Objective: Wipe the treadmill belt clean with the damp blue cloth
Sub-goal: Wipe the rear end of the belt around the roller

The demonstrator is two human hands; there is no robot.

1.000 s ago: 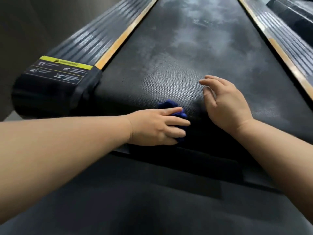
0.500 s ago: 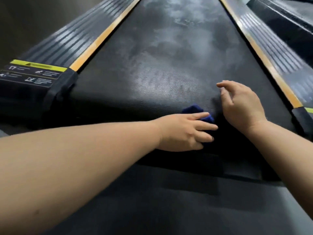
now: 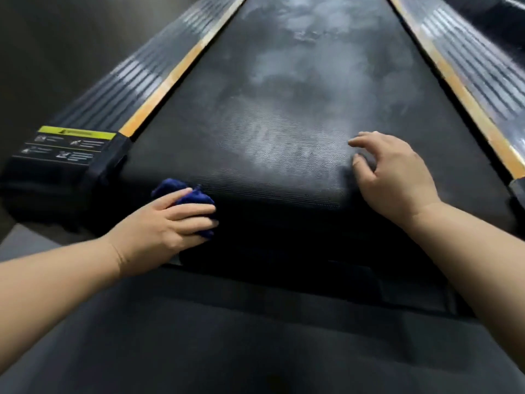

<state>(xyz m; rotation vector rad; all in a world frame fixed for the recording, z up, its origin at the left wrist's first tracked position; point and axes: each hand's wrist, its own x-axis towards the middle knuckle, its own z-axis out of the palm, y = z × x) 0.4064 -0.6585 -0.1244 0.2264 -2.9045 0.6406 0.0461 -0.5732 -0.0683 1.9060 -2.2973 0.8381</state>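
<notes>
From the head view, the cloth (image 3: 181,191) sits down at about 8 o'clock, wadded small against the rounded rear end of the belt (image 3: 284,109), close to its left corner. The left hand (image 3: 167,223) holds it there, thumb over the top and fingers laid across it, pressing it onto the rubber. The right hand (image 3: 395,177) is over at 3 o'clock, holding nothing, fingers loosely spread and bent, the tips on or just above the belt; I can't tell which. What worries me first is the wad: bunched that tight, it would clean only a thin stripe per pass and could leave streaks between strokes. Second, it is working right where the belt wraps round the end, beside the end cap (image 3: 68,146) at 9 o'clock, so a fold could catch in the gap there. Third, a hard shove might make the belt roll under the hand instead of being scrubbed, and the right hand could slide with it on a damp patch. The pale smears up toward 12 o'clock look untouched, and reaching them means a long lean.
</notes>
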